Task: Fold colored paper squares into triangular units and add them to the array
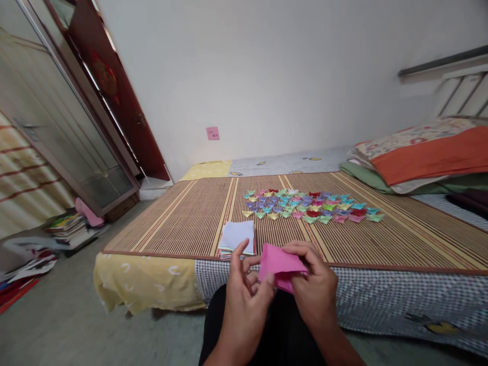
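Note:
A partly folded pink paper [280,263] is held between my two hands, above my lap at the bed's front edge. My left hand [247,300] grips its left side between thumb and fingers, with the index finger raised. On the right side, my right hand [314,284] has its thumb and fingers closed on the paper. Just beyond my left hand lies a stack of square paper sheets [237,236], a pale lavender one on top. Farther back, several rows of small folded paper pieces [305,206] in many colours rest on the striped mat [183,218].
Folded bedding and pillows [430,152] are piled at the bed's right. A pink note [212,133] is stuck to the wall. Books [68,229] are stacked on the floor at the left, near a glass door [87,137].

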Motion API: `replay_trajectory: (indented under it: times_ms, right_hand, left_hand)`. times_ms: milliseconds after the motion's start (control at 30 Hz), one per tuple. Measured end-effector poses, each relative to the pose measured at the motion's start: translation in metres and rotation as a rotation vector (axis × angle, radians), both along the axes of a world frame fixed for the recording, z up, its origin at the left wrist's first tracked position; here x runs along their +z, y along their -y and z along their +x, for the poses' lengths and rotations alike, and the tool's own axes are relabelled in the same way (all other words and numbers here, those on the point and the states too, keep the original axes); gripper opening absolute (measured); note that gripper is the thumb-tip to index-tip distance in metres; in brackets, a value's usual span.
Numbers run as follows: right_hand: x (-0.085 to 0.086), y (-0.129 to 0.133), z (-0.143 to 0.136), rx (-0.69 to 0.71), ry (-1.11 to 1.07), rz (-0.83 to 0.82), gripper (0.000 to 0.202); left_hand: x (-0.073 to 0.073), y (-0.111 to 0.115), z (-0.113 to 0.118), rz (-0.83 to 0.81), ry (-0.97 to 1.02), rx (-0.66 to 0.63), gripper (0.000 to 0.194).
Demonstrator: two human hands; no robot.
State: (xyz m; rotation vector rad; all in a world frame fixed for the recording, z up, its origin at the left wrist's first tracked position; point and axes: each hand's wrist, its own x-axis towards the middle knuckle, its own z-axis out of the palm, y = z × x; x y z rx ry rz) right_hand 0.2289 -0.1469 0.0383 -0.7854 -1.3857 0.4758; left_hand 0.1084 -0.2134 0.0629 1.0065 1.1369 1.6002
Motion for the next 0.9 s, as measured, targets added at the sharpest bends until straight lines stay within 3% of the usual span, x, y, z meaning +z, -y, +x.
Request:
replay_trajectory:
  times_ms: [133, 333, 633, 800, 900]
  right_hand:
    - [0.002, 0.007, -0.005, -0.094, 0.196, 0.288, 0.023]
    - [-0.003, 0.023, -0.016, -0.008, 0.349, 0.425, 0.03]
    - [-0.003, 0.033, -0.022, 0.066, 0.316, 0.418, 0.031]
    - [-0.001, 0.033, -0.02, 0.09, 0.244, 0.368, 0.035]
    - [0.001, 0.028, -0.016, 0.081, 0.207, 0.328, 0.035]
  left_hand:
    - [-0.005, -0.007, 0.007, 0.018, 0.042, 0.096, 0.069]
    - [-0.009, -0.012, -0.005, 0.055, -0.103, 0.25, 0.036]
    - [-0.018, -0.006, -0.021, 0.13, -0.272, 0.263, 0.027]
    - [-0.014, -0.003, -0.018, 0.126, -0.145, 0.308, 0.034]
    - [-0.011, 0.0, -0.017, 0.079, -0.059, 0.218, 0.027]
